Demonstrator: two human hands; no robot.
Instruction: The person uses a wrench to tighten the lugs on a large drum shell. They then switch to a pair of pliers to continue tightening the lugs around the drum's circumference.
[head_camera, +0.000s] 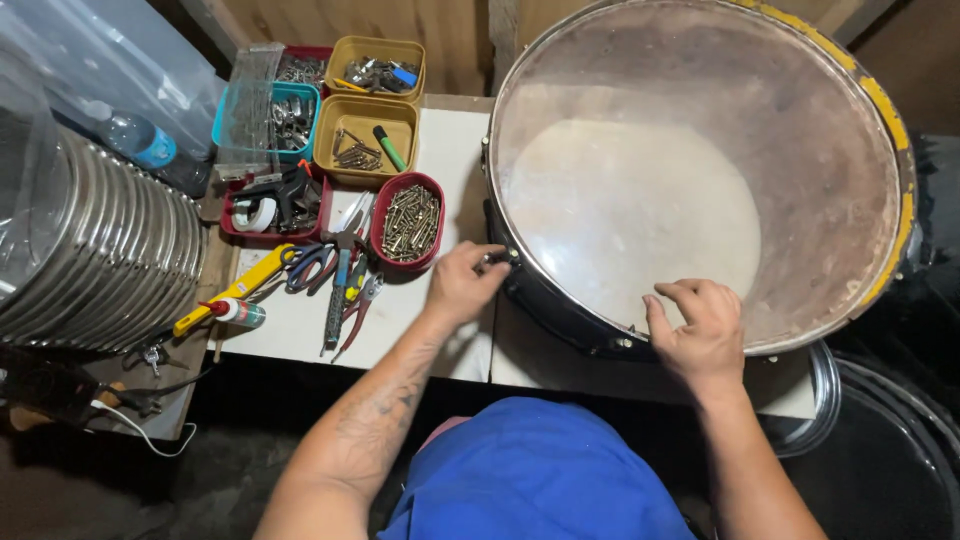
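Note:
A large drum (700, 190) with a worn translucent skin and a yellow-taped hoop lies on a white table (450, 150). My left hand (462, 285) pinches a small metal tuning fitting (497, 260) on the drum's near left rim. Resting on the near edge of the skin, my right hand (700, 330) has its fingers curled loosely and holds nothing.
Left of the drum sit a red bowl of screws (408, 222), yellow trays (365, 130) of hardware, a teal bin (270, 115), pliers and scissors (335, 275), a yellow knife (230, 290). Stacked metal hoops (100, 260) lie far left. A dark round rim (880, 450) shows lower right.

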